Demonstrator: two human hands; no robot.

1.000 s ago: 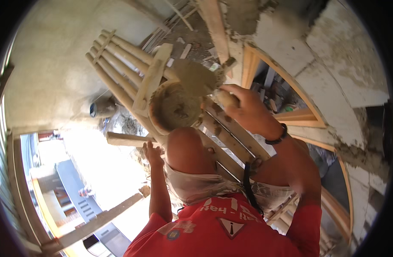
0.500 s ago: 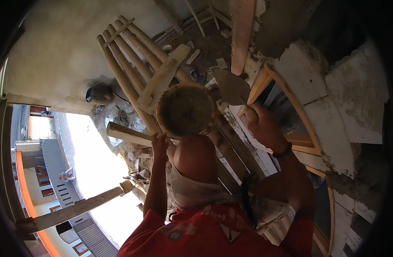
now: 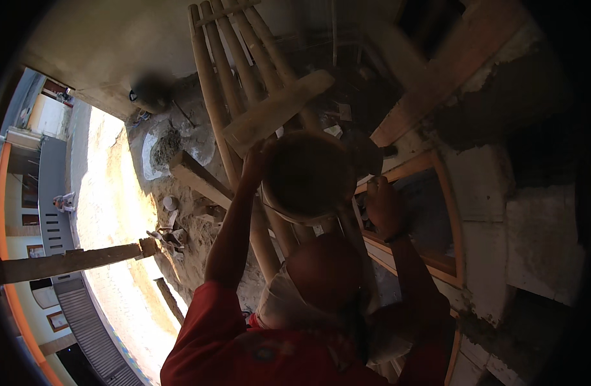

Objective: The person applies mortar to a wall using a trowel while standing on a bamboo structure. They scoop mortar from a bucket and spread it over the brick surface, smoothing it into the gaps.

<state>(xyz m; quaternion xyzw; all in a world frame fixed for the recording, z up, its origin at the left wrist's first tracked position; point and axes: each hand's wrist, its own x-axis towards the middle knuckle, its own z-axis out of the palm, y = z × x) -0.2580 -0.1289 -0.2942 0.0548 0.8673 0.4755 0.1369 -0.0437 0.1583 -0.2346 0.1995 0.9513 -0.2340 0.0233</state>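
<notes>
My right hand (image 3: 385, 209) has its fingers closed around the handle of the trowel (image 3: 363, 153), its blade out beside the right side of the round bowl (image 3: 304, 217); whether blade and bowl touch I cannot tell. My left hand (image 3: 255, 161) is at the bowl's upper-left rim, but it is too dark there to tell how far those fingers are closed. The bowl is in front of my bent knee (image 3: 327, 267), over the bamboo poles (image 3: 211, 83), near the wooden board (image 3: 276, 112) laid across them. To work well here, I'd judge, I should brace the rim firmly with the left, since round poles offer an uneven seat, and carry the blade flat, turning it from the wrist, clear of the window frame (image 3: 453, 225) close on my right.
</notes>
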